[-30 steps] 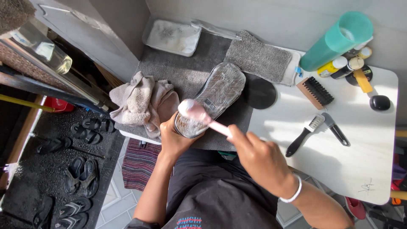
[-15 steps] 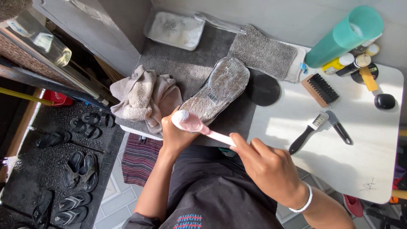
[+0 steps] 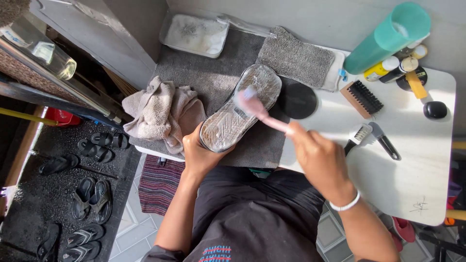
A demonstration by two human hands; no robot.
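- Your left hand is wrapped around the heel end of the upturned shoe with the pale patterned rubber sole, its grip clamped on it, sole facing up at you.
- The shoe lies tilted over the dark grey mat, toe pointing to about 1 o'clock, heel down at 7 o'clock in your palm.
- Your right hand has its grip closed on the handle of the pink toothbrush-style brush, and the blurred head sits on the sole near the toe end.
- At 9 o'clock from the shoe, touching the mat, there's the crumpled beige cloth.
- Up at 11 o'clock, the shallow white tray of sudsy water rests at the back of the mat.
- At 1 o'clock, the grey textured towel pad lies flat, and just below it the round black lid sits right beside the shoe's toe.
- Out at 2 o'clock on the white desk: the wooden-backed brush with black bristles, the tall teal cylinder and a cluster of small bottles behind it.
- At 3 o'clock from your right hand, just beside it, a black-handled brush with white bristles crosses a dark-handled tool.
- A small black rounded object sits alone toward the desk's far right edge.
- Down at 8 o'clock, on the dark floor, several pairs of black sandals are lined up.
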